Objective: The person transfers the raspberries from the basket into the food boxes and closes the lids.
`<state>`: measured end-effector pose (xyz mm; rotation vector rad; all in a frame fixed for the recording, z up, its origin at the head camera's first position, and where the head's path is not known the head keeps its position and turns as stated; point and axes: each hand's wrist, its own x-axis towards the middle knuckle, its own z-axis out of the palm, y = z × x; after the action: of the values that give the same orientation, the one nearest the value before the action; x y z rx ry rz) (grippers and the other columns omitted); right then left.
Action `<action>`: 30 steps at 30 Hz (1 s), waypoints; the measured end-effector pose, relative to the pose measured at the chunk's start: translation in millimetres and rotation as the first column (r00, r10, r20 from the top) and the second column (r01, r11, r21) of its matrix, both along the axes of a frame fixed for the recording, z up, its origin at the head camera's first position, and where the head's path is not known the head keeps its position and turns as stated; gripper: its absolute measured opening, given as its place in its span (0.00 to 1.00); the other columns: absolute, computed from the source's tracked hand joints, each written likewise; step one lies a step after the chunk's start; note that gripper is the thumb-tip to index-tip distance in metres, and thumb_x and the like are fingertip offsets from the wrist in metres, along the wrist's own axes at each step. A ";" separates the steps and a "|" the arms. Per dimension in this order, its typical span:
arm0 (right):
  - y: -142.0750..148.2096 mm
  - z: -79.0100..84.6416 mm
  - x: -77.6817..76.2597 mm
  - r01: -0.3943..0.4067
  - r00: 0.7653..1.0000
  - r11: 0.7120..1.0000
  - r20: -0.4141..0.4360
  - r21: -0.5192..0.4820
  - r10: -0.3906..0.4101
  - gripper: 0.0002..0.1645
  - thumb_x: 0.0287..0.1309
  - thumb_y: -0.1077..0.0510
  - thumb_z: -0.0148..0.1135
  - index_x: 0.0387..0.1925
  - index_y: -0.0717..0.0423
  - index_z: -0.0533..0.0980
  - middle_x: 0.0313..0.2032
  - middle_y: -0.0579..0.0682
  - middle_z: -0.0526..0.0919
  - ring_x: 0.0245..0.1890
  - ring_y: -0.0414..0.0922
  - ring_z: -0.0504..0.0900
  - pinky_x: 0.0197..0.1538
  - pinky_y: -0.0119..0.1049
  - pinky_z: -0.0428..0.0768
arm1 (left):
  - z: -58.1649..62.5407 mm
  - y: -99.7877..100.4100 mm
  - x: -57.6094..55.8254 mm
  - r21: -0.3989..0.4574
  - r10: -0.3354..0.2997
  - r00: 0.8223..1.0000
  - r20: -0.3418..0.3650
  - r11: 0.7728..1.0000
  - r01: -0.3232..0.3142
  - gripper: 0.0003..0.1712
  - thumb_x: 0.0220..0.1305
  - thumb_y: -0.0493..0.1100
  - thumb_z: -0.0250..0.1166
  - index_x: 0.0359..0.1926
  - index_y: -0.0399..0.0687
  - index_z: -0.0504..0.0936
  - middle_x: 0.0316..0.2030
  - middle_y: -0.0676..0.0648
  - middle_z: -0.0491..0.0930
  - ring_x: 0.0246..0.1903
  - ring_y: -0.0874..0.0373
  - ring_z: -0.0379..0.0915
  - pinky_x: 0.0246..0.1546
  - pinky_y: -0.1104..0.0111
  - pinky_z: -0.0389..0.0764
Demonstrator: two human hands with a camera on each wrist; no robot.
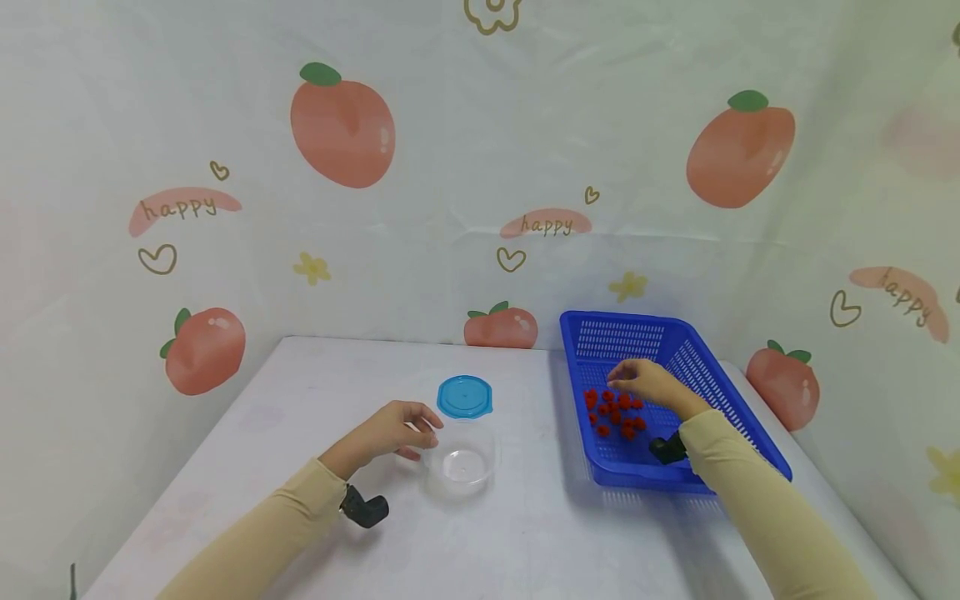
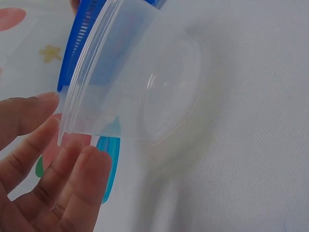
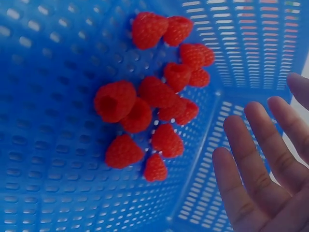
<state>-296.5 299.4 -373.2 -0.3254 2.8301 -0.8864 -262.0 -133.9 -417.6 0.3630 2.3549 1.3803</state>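
A clear plastic container (image 1: pixel 459 467) stands uncovered on the table, with nothing seen inside it. My left hand (image 1: pixel 393 432) is at its left side; in the left wrist view the loosely bent fingers (image 2: pixel 91 176) lie close to the container's rim (image 2: pixel 72 104), and whether they touch it I cannot tell. A blue lid (image 1: pixel 465 397) lies just behind the container. Over the blue basket (image 1: pixel 611 477) hovers my right hand (image 1: pixel 648 383), holding nothing, its fingers (image 3: pixel 239 140) spread apart in the right wrist view. Several red raspberries (image 3: pixel 157 92) lie loose below it on the basket floor.
The basket's raised walls surround the raspberries at the table's right side. A white table (image 1: pixel 300 400) carries everything, and a fruit-printed curtain (image 1: pixel 435 167) hangs behind it. Each wrist wears a small black camera (image 1: pixel 365 507).
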 end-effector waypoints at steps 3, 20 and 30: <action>2.3 -2.1 -0.5 0.005 1.000 1.000 0.017 0.013 -0.006 0.16 0.64 0.56 0.59 0.46 0.65 0.77 0.44 0.63 0.82 0.44 0.55 0.80 0.49 0.50 0.81 | -0.8 -0.3 -0.4 0.004 -0.004 1.000 0.001 1.000 0.004 0.17 0.57 0.37 0.68 0.48 0.36 0.79 0.36 0.45 0.78 0.34 0.57 0.78 0.35 0.62 0.86; 12.3 -15.3 -5.3 0.031 0.984 0.999 0.177 -0.040 -0.023 0.13 0.61 0.62 0.61 0.44 0.67 0.75 0.41 0.61 0.82 0.40 0.53 0.81 0.48 0.49 0.83 | -3.3 0.0 0.3 0.000 0.011 1.000 0.016 1.000 -0.011 0.17 0.56 0.36 0.70 0.47 0.37 0.80 0.36 0.45 0.78 0.34 0.56 0.78 0.36 0.62 0.86; 8.6 -19.2 -8.5 0.012 0.969 1.000 0.247 -0.004 -0.011 0.12 0.58 0.65 0.61 0.44 0.67 0.76 0.38 0.58 0.83 0.38 0.50 0.82 0.48 0.48 0.83 | -3.6 0.9 0.4 0.006 0.014 1.000 0.020 1.000 -0.014 0.17 0.55 0.35 0.70 0.46 0.36 0.80 0.35 0.45 0.77 0.33 0.56 0.78 0.36 0.62 0.86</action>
<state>-305.0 308.0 -392.4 -0.1847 2.6034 -0.8708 -261.6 -133.1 -421.2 0.3335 2.3420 1.3913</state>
